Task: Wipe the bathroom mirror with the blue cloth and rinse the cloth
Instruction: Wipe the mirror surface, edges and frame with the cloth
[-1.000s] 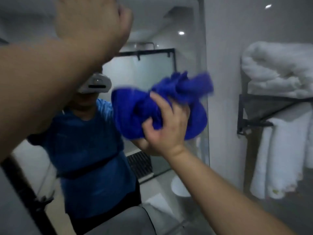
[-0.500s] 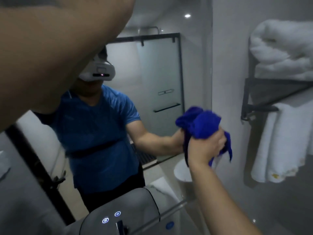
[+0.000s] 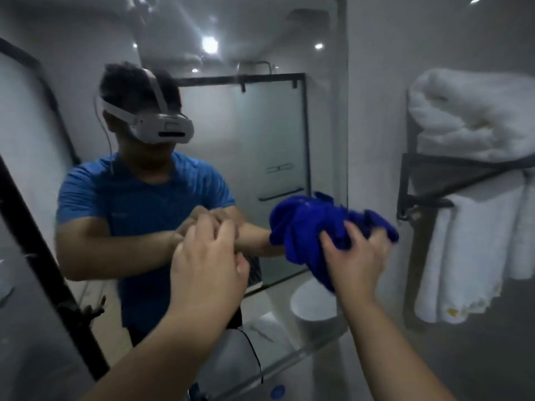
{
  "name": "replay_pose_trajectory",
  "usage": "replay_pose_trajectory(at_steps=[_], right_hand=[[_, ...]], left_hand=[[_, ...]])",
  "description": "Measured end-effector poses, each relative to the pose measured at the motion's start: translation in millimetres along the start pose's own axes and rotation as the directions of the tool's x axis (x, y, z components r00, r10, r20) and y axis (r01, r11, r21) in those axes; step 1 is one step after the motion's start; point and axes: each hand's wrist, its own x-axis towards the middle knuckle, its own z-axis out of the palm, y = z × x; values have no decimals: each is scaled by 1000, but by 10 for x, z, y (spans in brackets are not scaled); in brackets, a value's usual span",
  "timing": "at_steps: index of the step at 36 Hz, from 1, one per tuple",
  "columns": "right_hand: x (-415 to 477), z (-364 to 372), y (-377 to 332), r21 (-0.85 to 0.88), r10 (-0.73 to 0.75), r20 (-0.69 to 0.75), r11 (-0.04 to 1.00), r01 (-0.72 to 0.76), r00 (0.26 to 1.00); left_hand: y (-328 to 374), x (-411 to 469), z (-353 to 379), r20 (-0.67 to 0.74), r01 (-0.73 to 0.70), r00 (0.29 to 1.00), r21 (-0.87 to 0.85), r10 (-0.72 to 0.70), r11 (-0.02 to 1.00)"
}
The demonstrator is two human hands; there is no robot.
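Cloth [image 3: 301,227] in R hand [image 3: 359,256], by mirror [image 3: 260,134]

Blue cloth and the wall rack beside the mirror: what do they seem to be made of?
The blue cloth looks like soft microfibre or terry: fuzzy nap, bunching in loose folds. The wall rack is probably metal with a matte black finish: thin, straight, rigid bars.

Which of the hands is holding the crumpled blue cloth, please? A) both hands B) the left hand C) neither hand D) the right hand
D: the right hand grips the crumpled blue cloth near the right edge of the large wall mirror, while the left hand is apart from it, fingers loosely curled, holding nothing.
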Motion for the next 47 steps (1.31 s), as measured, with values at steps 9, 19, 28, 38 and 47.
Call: replay_pose_trajectory(at_steps=[9, 19, 28, 38, 47], right_hand=[[-598, 257, 259, 361, 587, 283, 667, -651, 758], [-934, 359, -541, 409, -210, 293, 909, 76, 933], [-1203, 239, 605, 131, 50, 601, 978, -161, 798], [925, -95, -896, 544, -40, 14, 839, 26, 999], [653, 161, -1893, 460, -606, -171, 648, 607, 777]], left_hand=[[53, -16, 102, 21, -30, 999, 187, 26, 982], [-6, -8, 164, -3, -60, 998, 170, 62, 984], [-74, -15, 117, 32, -128, 992, 147, 124, 981], [-3, -19, 87, 83, -78, 994, 173, 64, 982], [-295, -68, -61, 114, -38, 990, -330, 80, 943]])
